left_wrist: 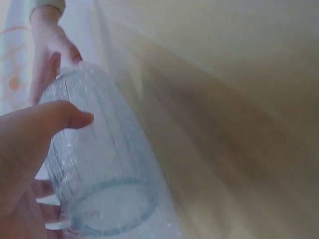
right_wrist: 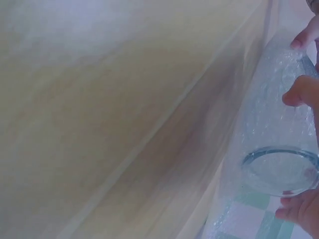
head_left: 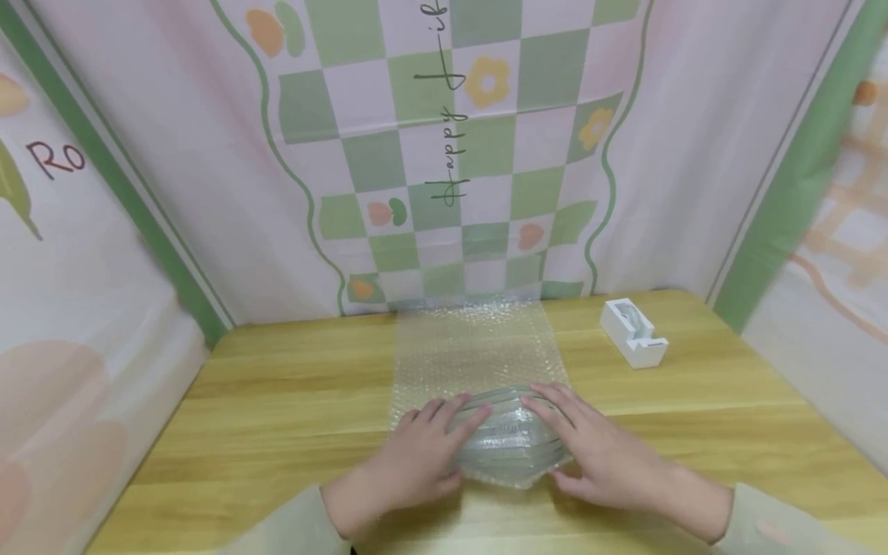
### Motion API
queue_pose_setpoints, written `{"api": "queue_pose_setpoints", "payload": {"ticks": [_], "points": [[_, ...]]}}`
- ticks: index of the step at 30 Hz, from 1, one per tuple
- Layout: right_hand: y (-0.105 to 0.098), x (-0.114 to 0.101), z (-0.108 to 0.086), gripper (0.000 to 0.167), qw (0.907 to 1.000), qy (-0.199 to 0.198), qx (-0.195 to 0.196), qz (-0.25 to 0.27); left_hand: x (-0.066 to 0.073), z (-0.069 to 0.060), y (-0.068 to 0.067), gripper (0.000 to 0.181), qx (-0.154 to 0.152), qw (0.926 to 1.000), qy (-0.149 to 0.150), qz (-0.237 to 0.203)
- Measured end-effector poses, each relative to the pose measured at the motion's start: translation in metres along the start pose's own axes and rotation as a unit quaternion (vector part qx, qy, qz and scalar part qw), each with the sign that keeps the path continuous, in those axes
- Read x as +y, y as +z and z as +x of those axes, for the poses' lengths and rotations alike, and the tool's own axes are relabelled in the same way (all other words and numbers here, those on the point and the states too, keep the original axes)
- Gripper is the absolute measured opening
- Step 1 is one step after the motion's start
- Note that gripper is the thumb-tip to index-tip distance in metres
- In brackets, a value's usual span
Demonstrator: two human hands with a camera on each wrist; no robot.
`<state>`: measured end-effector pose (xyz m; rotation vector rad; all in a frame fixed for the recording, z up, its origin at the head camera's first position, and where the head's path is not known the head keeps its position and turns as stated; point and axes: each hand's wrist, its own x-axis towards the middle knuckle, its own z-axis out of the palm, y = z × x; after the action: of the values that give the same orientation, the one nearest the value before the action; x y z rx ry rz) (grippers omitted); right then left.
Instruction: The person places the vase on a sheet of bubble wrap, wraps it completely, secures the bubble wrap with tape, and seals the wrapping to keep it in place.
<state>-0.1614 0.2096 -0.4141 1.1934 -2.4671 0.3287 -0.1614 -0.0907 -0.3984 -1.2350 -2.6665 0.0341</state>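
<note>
A clear ribbed glass vase [head_left: 509, 432] lies on its side across the near end of a sheet of bubble wrap [head_left: 472, 351], with part of the wrap round it. At its left end my left hand [head_left: 419, 455] grips it, fingers over the top and thumb on the near side. My right hand [head_left: 603, 455] holds the other end the same way. The left wrist view shows the vase's round rim or base through the wrap, near the left thumb [left_wrist: 75, 117]. In the right wrist view, a round glass end [right_wrist: 281, 169] sits by the right hand [right_wrist: 304, 204].
A white tape dispenser [head_left: 634, 335] with a roll in it stands at the back right of the wooden table [head_left: 291, 393]. The bubble wrap runs back to the table's far edge, where a checked cloth [head_left: 433, 154] hangs. Printed cloths also hang on both sides.
</note>
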Motion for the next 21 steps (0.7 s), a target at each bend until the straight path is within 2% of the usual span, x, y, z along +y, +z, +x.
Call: {"api": "queue_pose_setpoints", "payload": {"ticks": [4,8,14,21], "points": [[0.000,-0.004,0.004,0.111,0.9991,0.008,0.001,-0.043,-0.006,0.003,-0.004,0.097,-0.015,0.9993,-0.002,-0.035],[0.002,-0.007,0.008,0.118,0.9970,0.000,0.014,-0.076,-0.010,0.007,-0.006,0.097,-0.028,0.9981,-0.001,-0.054],[0.004,-0.007,0.011,0.118,0.9977,-0.012,0.039,-0.054,-0.014,0.011,-0.006,0.098,-0.039,0.9968,0.003,-0.069],[0.007,-0.006,0.012,0.115,0.9982,-0.005,0.046,-0.038,-0.017,0.012,-0.008,0.098,-0.038,0.9966,0.008,-0.073]]}}
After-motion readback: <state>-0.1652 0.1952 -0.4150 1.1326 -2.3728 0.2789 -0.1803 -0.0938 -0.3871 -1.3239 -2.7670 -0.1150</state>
